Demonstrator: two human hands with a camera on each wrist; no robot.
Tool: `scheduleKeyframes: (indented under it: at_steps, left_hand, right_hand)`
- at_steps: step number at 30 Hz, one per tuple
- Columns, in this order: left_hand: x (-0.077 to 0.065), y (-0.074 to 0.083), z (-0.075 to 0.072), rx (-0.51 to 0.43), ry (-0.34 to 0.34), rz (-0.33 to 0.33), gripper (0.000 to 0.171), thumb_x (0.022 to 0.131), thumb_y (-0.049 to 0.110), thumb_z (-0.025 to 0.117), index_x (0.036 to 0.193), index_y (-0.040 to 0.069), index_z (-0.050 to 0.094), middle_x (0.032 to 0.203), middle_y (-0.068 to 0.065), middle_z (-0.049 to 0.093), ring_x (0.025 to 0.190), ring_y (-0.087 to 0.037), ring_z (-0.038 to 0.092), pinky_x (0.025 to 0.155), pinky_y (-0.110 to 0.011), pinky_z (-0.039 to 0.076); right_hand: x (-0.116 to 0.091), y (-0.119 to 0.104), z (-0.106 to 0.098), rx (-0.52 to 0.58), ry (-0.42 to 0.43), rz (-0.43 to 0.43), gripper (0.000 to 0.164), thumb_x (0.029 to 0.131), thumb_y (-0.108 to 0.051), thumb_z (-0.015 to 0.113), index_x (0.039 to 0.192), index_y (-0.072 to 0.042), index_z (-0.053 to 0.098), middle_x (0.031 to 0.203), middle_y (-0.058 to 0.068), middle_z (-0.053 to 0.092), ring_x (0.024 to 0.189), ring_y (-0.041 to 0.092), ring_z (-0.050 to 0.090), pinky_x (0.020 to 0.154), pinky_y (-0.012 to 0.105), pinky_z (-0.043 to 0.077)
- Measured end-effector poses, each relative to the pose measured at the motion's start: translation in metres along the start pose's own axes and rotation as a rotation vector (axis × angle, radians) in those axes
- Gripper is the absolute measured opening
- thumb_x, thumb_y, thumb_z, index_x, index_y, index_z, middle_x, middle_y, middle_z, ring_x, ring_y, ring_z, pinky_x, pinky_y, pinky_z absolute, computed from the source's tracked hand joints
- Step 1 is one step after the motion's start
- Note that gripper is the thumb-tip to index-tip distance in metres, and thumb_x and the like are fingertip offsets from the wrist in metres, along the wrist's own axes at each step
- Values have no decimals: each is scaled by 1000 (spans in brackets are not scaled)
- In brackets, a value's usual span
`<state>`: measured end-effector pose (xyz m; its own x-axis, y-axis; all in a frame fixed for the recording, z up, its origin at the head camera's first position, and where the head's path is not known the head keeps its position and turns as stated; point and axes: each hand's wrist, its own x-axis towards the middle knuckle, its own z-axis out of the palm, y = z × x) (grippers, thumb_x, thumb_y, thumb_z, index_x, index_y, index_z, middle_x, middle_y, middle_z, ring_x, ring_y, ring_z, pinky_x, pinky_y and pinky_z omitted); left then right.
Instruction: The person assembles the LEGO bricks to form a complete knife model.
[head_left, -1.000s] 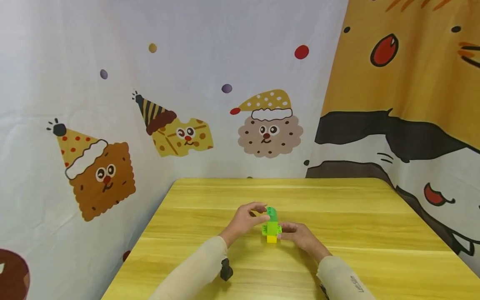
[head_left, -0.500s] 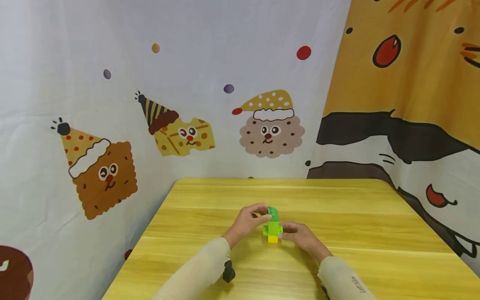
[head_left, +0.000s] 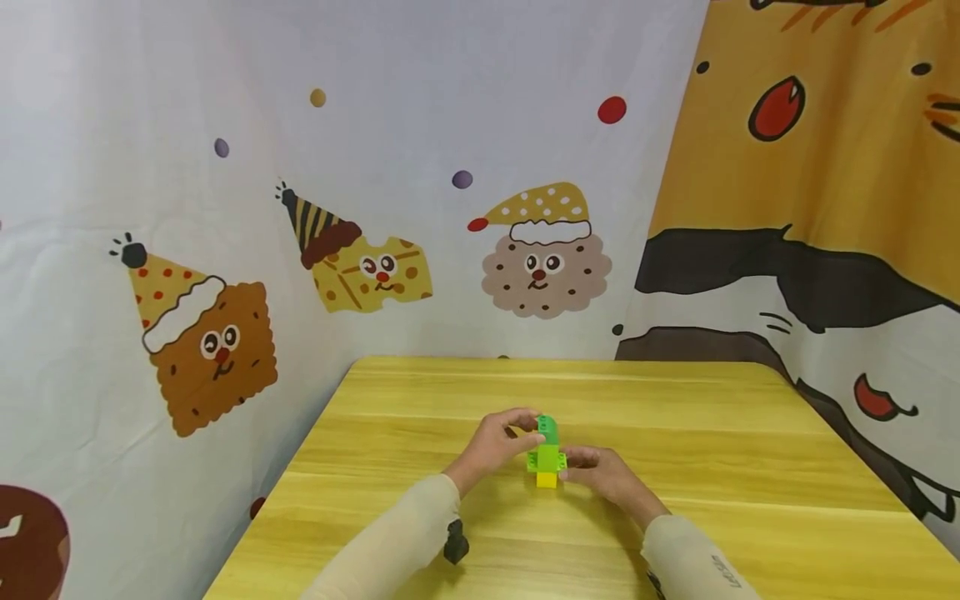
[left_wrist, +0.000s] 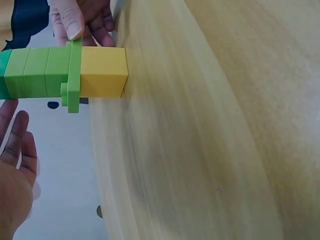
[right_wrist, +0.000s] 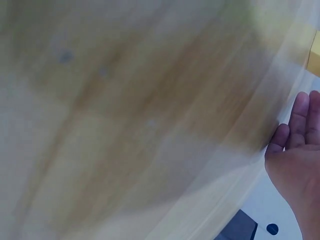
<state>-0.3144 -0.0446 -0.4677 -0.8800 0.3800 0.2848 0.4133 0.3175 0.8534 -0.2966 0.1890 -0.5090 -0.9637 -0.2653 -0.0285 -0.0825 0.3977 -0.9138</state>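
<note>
A small tower of toy building blocks (head_left: 548, 458) stands upright on the table. It has a yellow block (left_wrist: 104, 72) at the bottom, a light green plate (left_wrist: 74, 77) lying crosswise on it, light green blocks (left_wrist: 36, 73) above, and a darker green rounded block (head_left: 550, 430) on top. My left hand (head_left: 495, 443) holds the top block from the left between thumb and fingers. From the right, my right hand (head_left: 606, 477) grips the plate's end, thumb on it; the other fingers are partly hidden behind the tower. Both wrist views show parts of the hands.
The wooden table (head_left: 420, 392) extends around the tower on all sides. Behind it hangs a white cloth (head_left: 420, 67) printed with cartoon snacks. A black strap piece (head_left: 455, 542) juts out below the left sleeve (head_left: 397, 533).
The head view has shifted slightly, so everything sits a little further right in it. Both hands keep the same hold on the tower.
</note>
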Motion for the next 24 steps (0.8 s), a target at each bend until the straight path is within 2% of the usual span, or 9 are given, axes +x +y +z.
scheduleKeyframes:
  at_steps: [5,9,12,16,18,24]
  left_hand:
    - [1,1,-2,1,-1,3,37,95,35,69,130,23,65,108,9,67,102,-13,60,85,-32,49]
    - [4,-1,-3,-22,22,-5,40,95,35,67,131,19,64,107,6,68,102,-17,62,86,-33,49]
    - [6,-3,-4,-34,30,-27,42,97,36,65,134,17,62,105,5,68,99,-20,62,85,-34,51]
    - [7,-5,-6,-27,34,-48,41,98,40,62,136,23,60,104,7,68,97,-17,61,83,-35,52]
    - [7,-6,-8,-22,35,-51,40,99,41,60,136,25,59,104,7,68,98,-16,61,84,-35,52]
    - [7,-10,-11,-19,22,-42,40,100,40,58,138,24,58,107,5,68,102,-23,63,86,-37,51]
  right_hand:
    - [0,1,2,-17,62,-26,50,86,-25,79,130,-5,64,123,11,66,103,24,63,86,43,52]
    - [-1,0,3,-15,94,-45,48,83,-23,82,126,-6,67,124,13,65,99,25,66,82,40,54]
    - [-2,-1,5,-25,94,-66,43,82,-21,82,121,-8,70,121,13,67,96,24,67,80,40,54]
    - [-1,-1,7,-45,89,-101,36,83,-19,82,116,-9,72,116,10,69,94,23,67,79,38,54]
    - [-1,-1,8,-54,94,-117,35,82,-19,82,115,-9,73,115,10,69,93,22,67,78,37,54]
    - [-1,-2,10,-63,90,-143,32,82,-21,83,111,-11,74,115,10,69,91,21,66,72,33,54]
